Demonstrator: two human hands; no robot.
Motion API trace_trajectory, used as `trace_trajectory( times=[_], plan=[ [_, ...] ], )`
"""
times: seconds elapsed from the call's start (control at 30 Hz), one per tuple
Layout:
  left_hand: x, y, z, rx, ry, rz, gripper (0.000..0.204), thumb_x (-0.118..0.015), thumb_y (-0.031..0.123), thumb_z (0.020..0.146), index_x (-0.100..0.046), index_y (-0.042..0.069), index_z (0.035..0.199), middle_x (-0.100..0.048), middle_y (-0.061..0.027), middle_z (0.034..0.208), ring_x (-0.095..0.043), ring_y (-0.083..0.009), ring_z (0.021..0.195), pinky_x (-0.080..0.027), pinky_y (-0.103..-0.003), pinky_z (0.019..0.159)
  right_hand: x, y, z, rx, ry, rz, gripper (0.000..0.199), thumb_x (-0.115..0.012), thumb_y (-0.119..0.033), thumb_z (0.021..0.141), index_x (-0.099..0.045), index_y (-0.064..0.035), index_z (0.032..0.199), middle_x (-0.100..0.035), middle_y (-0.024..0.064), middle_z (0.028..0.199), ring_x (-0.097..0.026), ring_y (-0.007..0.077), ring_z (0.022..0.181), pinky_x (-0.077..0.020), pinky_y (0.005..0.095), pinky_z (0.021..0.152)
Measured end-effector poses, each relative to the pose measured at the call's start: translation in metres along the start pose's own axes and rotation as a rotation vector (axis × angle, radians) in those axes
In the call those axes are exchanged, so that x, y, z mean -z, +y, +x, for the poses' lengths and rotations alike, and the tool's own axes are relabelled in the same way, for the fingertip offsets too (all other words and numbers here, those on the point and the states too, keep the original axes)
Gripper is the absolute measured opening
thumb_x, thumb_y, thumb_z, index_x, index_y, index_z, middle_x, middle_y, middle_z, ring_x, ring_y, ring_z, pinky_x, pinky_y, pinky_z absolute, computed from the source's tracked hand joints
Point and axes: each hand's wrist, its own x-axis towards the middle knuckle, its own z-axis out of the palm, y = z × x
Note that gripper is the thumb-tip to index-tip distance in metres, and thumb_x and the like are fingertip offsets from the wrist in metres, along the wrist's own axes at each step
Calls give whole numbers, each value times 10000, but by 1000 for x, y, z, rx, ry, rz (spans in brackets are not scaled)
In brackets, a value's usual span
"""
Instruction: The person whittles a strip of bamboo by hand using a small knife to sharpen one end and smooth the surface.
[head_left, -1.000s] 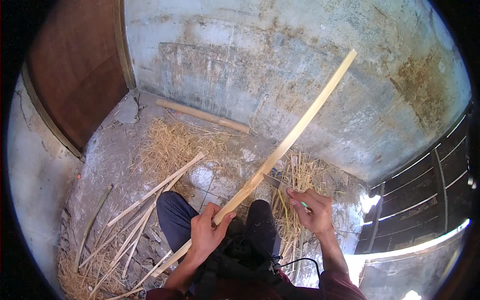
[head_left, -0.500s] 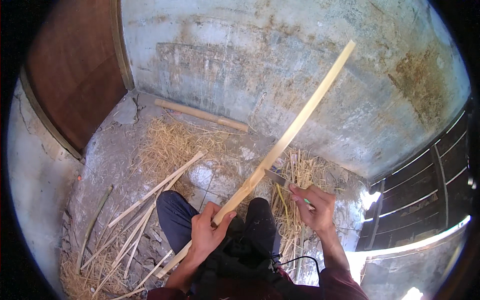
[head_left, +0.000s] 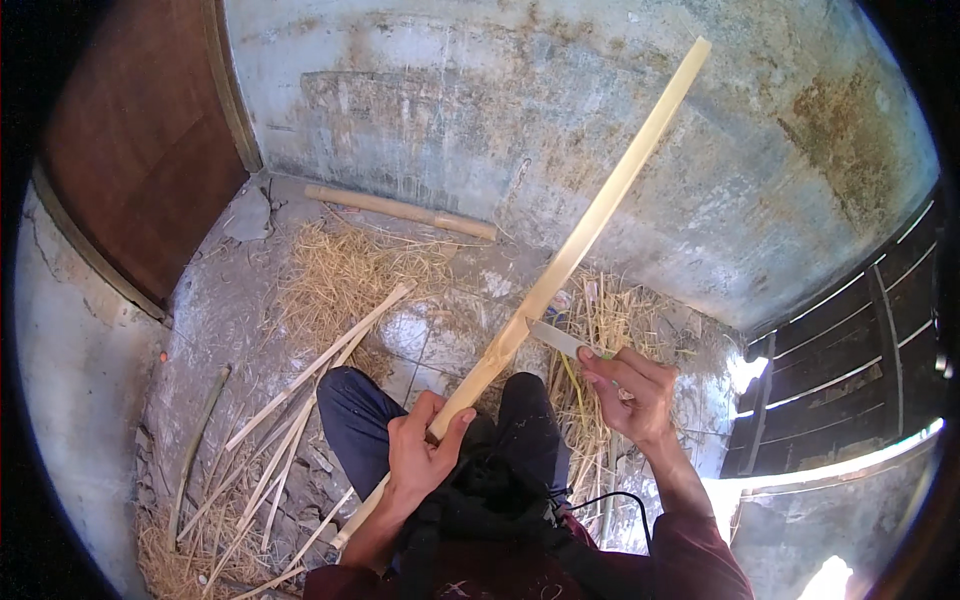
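Note:
A long pale bamboo strip slants from beside my left forearm, up between my knees and away to the upper right. My left hand is closed round its lower part. In my right hand I grip a knife by its handle, which the fingers mostly hide. The blade's tip end touches the strip's right edge, just beyond a rougher, knotty stretch of the strip.
Several split bamboo strips and a green stick lie at the left. Shavings heap ahead; more straw-like pieces lie at the right. A bamboo pole rests by the stained wall. A brown door stands at the left.
The view has shifted slightly, and the strip's far end appears higher. The knife blade has turned and now shows its flat side brightly, still against the strip. Both hands keep their grips.

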Motion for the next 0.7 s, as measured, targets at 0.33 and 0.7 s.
trace_trajectory(
  times=[0.33,0.7],
  plan=[
    [1,1,-5,2,-9,32,258,-799,190,979,-619,31,885,-598,-95,589,-578,-115,459,-420,-288,450,3,31,8,-27,76,29,306,-809,23,832,-839,-104,1109,-692,78,722,-622,186,541,-455,317,471],
    [6,1,-5,14,-36,10,276,-813,169,963,-603,28,853,-552,-72,575,-505,-78,463,-387,-278,446,14,29,13,8,-4,67,303,-830,2,822,-850,-117,1100,-654,47,670,-567,138,494,-419,306,448]
  ],
)
